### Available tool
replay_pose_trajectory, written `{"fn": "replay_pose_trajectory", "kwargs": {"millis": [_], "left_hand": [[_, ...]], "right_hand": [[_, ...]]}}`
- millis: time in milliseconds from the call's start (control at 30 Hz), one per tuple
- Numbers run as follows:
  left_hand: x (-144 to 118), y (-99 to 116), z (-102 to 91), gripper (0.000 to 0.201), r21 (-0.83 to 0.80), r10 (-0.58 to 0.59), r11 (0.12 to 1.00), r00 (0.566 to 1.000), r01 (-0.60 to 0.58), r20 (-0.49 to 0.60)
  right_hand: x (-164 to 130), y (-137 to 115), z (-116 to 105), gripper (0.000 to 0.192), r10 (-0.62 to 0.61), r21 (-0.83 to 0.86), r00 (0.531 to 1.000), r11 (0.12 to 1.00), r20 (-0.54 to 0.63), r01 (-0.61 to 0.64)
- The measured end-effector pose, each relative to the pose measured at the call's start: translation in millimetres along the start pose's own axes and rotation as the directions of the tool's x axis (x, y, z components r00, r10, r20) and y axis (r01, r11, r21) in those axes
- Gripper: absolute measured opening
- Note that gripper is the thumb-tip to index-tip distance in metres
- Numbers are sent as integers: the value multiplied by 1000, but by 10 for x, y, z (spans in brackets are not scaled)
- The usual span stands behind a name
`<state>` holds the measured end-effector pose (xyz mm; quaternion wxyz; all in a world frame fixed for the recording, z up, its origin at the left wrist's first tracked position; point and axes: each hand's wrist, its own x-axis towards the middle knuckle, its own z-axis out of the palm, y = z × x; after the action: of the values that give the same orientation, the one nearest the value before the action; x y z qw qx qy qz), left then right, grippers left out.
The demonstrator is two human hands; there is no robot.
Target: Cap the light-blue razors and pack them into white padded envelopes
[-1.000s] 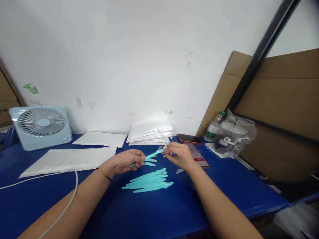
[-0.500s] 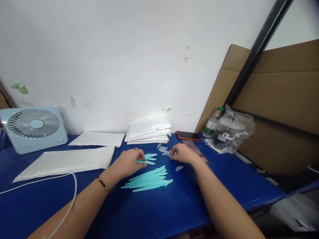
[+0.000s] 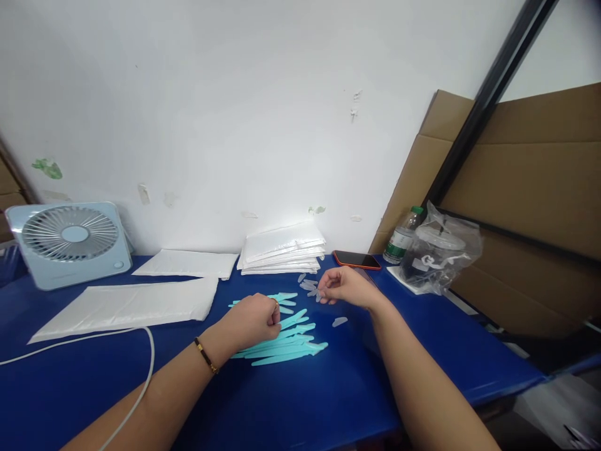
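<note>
Several turquoise eyebrow razors lie fanned in a pile on the blue table. My left hand is closed at the upper side of this pile, seemingly pinching one razor; the fingertips are partly hidden. Just beyond that hand is a smaller group of turquoise razors. To the right, my right hand pinches a small clear blade cap by the edge of a cluster of similar caps. One loose cap lies nearer to me, below the right hand.
White padded envelopes are stacked against the wall, with two more at left. A blue fan and a white cable are on the left. Phone, bottle and bagged cup stand right.
My left hand has moved toward me from the smaller razor group to the larger pile. My right hand has shifted slightly left at the caps, and one cap now shows at its fingertips.
</note>
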<state>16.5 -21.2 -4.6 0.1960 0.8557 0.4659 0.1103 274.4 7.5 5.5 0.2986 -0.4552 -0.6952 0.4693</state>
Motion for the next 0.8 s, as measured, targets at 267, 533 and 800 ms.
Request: {"fn": "replay_pose_trajectory", "kwargs": {"millis": [267, 533, 800], "left_hand": [[17, -29, -90, 16, -124, 10, 992, 1000, -9, 8], [44, -139, -160, 11, -447, -37, 893, 998, 57, 54], [53, -137, -187, 10, -396, -36, 918, 999, 33, -1]], "right_hand": [[17, 53, -13, 29, 8, -44, 1000, 999, 15, -7], [9, -41, 10, 27, -92, 38, 990, 995, -107, 96], [-2, -129, 87, 30, -117, 118, 990, 985, -80, 126]]}}
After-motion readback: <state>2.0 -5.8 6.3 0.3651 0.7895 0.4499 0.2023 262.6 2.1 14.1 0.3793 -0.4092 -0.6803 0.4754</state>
